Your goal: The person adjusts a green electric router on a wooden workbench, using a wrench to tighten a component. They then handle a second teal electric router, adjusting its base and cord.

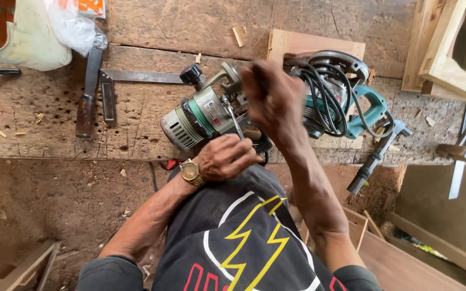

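Seen from above, a person leans over a rough, sawdust-strewn wooden workbench [44,134] that runs across the upper half of the frame. At the centre lies a grey and green electric router [203,116], tipped on its side at the bench's near edge. The left hand [225,157], with a gold wristwatch [191,172], is closed around the router's lower end, near a thin metal spanner [233,119]. The right hand [271,97], motion-blurred just above, looks curled; what it grips cannot be told.

The router looks heavy and rigid, with a ribbed metal motor housing and a black knob [191,74]; the stout body offers the surest hold.

To the right sits a teal circular saw [351,102] wrapped in black cable. At upper left lie a steel try square [130,81] and a dark-handled chisel [88,91]. Pale timber frames [449,54] fill the upper right corner.
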